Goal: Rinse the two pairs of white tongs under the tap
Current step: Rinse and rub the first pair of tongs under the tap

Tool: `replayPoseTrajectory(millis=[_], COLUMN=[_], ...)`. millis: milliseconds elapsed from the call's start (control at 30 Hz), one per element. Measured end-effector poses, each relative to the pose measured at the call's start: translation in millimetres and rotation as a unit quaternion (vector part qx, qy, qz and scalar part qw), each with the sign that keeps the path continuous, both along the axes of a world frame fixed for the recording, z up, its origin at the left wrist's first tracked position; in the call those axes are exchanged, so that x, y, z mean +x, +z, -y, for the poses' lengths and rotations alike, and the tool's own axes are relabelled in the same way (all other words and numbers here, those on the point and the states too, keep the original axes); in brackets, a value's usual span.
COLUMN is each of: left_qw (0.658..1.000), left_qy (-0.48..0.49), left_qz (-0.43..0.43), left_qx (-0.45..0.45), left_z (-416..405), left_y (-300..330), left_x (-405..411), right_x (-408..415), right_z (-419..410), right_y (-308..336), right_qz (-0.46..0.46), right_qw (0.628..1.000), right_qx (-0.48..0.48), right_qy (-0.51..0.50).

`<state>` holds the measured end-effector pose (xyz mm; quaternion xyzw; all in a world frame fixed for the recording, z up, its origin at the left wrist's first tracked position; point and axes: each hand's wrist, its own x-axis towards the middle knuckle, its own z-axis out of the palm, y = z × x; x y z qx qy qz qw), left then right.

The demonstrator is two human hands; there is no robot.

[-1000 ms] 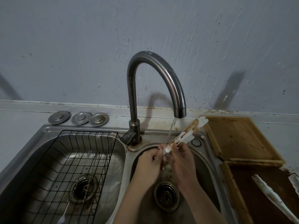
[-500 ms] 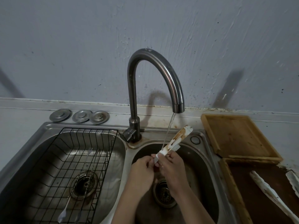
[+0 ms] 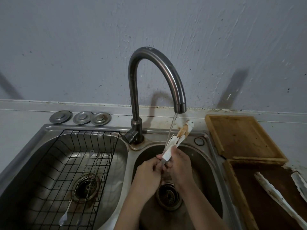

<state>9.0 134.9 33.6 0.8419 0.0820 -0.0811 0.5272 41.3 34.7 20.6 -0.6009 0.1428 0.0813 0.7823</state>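
White tongs [image 3: 178,139], streaked brown near the tip, are sitting under the tap [image 3: 180,107] over the right basin [image 3: 207,171], tilted toward one o'clock so the stream is running down their length and carrying the residue off, by my reading. Right hand [image 3: 180,165] is gripping the lower end, fingers curled round it; left hand [image 3: 147,171] is pinching that same end from nine o'clock, probably steadying or rubbing it. Second tongs [image 3: 280,199] are lying on a dark tray [image 3: 245,188] at four o'clock, apparently awaiting their turn. No brand or writing is showing anywhere.
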Motion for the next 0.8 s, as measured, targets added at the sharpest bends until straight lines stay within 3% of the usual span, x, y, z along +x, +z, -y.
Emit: replayPoseTrajectory(millis=[67, 233, 400, 533, 667, 733, 800], left_qw=[1.000, 0.999, 0.995, 0.988, 0.997, 0.985, 0.945], left_qy=[0.001, 0.003, -0.062, -0.108, 0.031, 0.071, 0.053], left_qz=[-0.009, -0.029, -0.053, -0.080, -0.022, -0.029, -0.080], left_qx=[-0.013, -0.035, -0.058, -0.081, -0.068, -0.152, -0.313], left_z=[0, -7, 0, -12, -29, -23, -9], left_y=[1, 1, 5, 5, -12, -16, -16], left_x=[-1, -1, -7, -9, 0, 4, 5], right_x=[-2, -10, -5, -3, 8, 12, 11], right_z=[3, 5, -2, 1, 18, 22, 22], right_y=[-1, -2, 4, 8, 10, 11, 13], right_qz=[-0.005, 0.045, 0.004, 0.004, 0.030, 0.055, 0.069], right_qw=[1.000, 0.996, 1.000, 0.994, 0.957, 0.915, 0.883], right_qx=[0.018, 0.023, 0.015, -0.112, -0.281, -0.380, -0.432], right_qy=[-0.009, 0.079, 0.008, 0.019, 0.066, 0.120, 0.172])
